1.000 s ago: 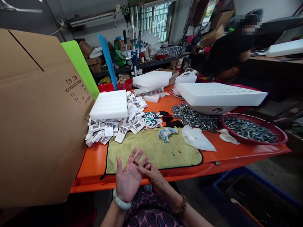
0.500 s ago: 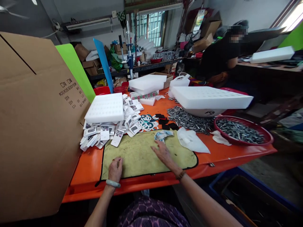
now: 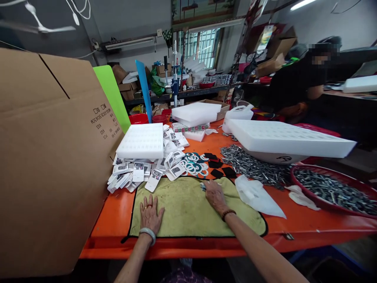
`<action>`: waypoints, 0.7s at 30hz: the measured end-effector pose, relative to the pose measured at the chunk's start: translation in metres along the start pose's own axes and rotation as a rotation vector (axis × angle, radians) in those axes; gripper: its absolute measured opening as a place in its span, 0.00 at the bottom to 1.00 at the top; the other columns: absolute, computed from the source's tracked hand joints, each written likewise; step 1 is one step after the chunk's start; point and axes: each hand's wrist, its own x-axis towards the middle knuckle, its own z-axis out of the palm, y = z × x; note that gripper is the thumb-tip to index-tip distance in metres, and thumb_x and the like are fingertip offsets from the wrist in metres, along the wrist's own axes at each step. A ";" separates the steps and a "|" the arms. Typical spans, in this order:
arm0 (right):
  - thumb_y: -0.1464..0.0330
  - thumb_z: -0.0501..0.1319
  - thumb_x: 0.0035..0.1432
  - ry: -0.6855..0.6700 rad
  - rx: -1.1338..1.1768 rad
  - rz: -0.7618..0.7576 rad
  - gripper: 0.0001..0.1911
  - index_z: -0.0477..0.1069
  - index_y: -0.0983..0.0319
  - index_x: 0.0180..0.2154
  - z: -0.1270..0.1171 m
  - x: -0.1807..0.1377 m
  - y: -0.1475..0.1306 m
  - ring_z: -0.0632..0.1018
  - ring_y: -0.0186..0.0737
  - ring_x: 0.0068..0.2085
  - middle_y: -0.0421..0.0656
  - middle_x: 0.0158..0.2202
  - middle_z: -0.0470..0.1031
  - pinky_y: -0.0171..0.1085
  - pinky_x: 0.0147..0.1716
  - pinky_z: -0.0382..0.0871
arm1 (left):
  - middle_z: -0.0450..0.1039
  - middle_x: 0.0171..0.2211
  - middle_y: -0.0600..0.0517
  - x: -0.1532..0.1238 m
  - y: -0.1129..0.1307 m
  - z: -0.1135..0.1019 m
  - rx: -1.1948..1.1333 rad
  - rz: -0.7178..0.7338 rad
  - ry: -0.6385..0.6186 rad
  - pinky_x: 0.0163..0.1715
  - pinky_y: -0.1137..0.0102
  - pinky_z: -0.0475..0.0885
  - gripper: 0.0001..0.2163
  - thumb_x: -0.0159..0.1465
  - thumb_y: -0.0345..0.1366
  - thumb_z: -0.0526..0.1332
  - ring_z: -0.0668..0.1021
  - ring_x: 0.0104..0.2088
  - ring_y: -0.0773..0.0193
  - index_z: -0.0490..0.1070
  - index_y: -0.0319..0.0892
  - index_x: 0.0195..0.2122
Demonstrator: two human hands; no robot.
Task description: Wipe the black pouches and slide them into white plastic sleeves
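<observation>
A yellow-green cloth (image 3: pixel 185 212) with a dark edging lies on the orange table cover. My left hand (image 3: pixel 151 215) rests flat on its left part with the fingers spread. On the upper right of the cloth, my right hand (image 3: pixel 215 195) is closed over a crumpled blue-and-white rag (image 3: pixel 202 186); only a small bit of the rag shows past the fingers. White boxed packs (image 3: pixel 154 180) lie in a heap beyond the left hand. Past the right hand are white and teal rings (image 3: pixel 193 167) and black pieces (image 3: pixel 216 173).
A big cardboard box (image 3: pixel 59 169) stands at the left. White foam blocks (image 3: pixel 141 141) sit on the packs and on a bowl (image 3: pixel 275 157). Metal parts (image 3: pixel 253 165) are heaped at the right beside a red basket (image 3: pixel 332 188). A person (image 3: pixel 297 86) sits at the back right.
My left hand has opened from a loose curl and now lies flat. My right hand has come down over the rag, covering most of it. The view has shifted.
</observation>
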 end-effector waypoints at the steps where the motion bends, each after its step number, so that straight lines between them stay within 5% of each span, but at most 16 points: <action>1: 0.75 0.48 0.62 -0.023 0.011 -0.006 0.17 0.72 0.64 0.45 -0.001 0.002 0.000 0.71 0.46 0.41 0.53 0.39 0.72 0.40 0.41 0.58 | 0.52 0.66 0.43 0.000 0.000 0.000 -0.004 -0.002 0.000 0.63 0.46 0.48 0.27 0.66 0.46 0.50 0.51 0.67 0.41 0.58 0.41 0.64; 10: 0.62 0.52 0.65 -0.094 0.051 0.049 0.14 0.72 0.61 0.44 -0.006 0.038 0.015 0.74 0.40 0.42 0.47 0.40 0.77 0.34 0.37 0.60 | 0.53 0.66 0.43 -0.001 0.002 -0.003 0.008 -0.016 -0.003 0.63 0.48 0.47 0.27 0.66 0.45 0.51 0.52 0.67 0.42 0.58 0.40 0.64; 15: 0.71 0.54 0.60 -0.021 0.014 0.178 0.12 0.73 0.67 0.42 -0.043 0.065 0.061 0.74 0.44 0.41 0.54 0.40 0.75 0.36 0.37 0.59 | 0.53 0.66 0.44 -0.001 0.001 -0.001 0.027 -0.009 0.012 0.63 0.48 0.48 0.26 0.66 0.46 0.51 0.54 0.66 0.42 0.59 0.41 0.64; 18: 0.74 0.50 0.60 0.086 -0.002 0.219 0.18 0.70 0.69 0.48 -0.057 0.057 0.071 0.71 0.49 0.45 0.58 0.46 0.72 0.40 0.42 0.59 | 0.54 0.66 0.44 0.000 -0.001 0.002 0.028 -0.007 0.025 0.63 0.48 0.49 0.26 0.65 0.45 0.51 0.55 0.66 0.42 0.59 0.41 0.63; 21: 0.76 0.50 0.57 0.093 0.024 0.093 0.21 0.70 0.63 0.51 -0.043 0.026 0.066 0.69 0.46 0.50 0.51 0.51 0.71 0.38 0.48 0.57 | 0.55 0.65 0.44 0.001 -0.002 0.004 0.017 -0.007 0.034 0.62 0.48 0.50 0.26 0.65 0.45 0.52 0.55 0.66 0.42 0.60 0.41 0.63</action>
